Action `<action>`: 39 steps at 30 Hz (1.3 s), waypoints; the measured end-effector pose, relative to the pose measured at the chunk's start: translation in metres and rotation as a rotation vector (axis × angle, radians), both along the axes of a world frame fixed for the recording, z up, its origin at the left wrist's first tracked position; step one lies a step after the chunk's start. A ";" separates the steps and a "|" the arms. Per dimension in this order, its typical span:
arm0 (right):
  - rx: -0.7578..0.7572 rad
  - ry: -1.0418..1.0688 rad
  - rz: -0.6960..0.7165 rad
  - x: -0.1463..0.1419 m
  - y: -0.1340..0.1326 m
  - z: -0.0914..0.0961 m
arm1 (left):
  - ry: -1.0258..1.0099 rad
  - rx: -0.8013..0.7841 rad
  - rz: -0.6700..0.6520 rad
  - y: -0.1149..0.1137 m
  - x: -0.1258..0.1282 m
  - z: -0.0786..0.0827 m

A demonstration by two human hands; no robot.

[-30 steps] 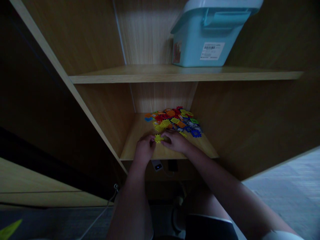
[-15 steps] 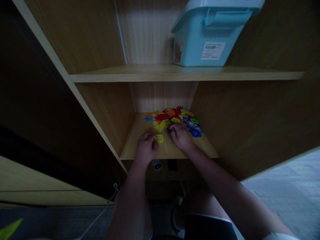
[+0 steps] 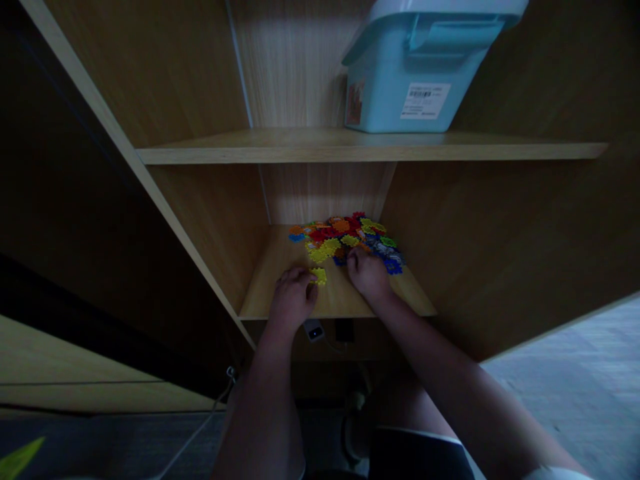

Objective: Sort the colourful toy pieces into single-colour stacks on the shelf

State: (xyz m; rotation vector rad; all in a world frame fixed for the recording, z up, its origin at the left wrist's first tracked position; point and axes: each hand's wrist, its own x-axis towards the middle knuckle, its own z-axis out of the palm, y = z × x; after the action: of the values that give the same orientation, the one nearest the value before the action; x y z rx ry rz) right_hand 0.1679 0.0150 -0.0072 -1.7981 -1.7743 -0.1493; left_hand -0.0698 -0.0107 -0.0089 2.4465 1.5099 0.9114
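My left hand pinches the near-left edge of a yellow toothed plastic piece low over the lower shelf. At the front of a heap of coloured toothed plastic pieces, my right hand has its fingers curled in; whatever they hold, if anything, is hidden. Just left of those fingers lies a dark blue piece. Behind the left hand's piece, several yellow pieces form the heap's front edge. More blue pieces lie to the right of my right hand.
A light-blue lidded bin stands on the upper shelf. The lower shelf board is walled in by wooden side panels. Beneath it hang a small pale device and a cable. A white cord runs at the lower left.
My right hand has moved slightly right and back from the dark blue piece, which now shows more. The left hand stays at the yellow piece, almost unmoved.
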 end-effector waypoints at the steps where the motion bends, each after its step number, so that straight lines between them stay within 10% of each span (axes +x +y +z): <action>1: 0.000 -0.005 0.002 0.000 0.000 0.000 | 0.005 -0.004 0.004 0.000 0.000 0.000; 39: -0.021 -0.005 0.054 -0.001 0.002 -0.002 | -0.044 -0.031 0.227 0.002 0.000 -0.002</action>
State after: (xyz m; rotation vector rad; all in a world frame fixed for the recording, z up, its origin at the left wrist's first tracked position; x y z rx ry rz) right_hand 0.1674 0.0168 -0.0095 -1.7634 -1.8324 -0.1137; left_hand -0.0701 -0.0082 -0.0109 2.2511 1.7984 0.9635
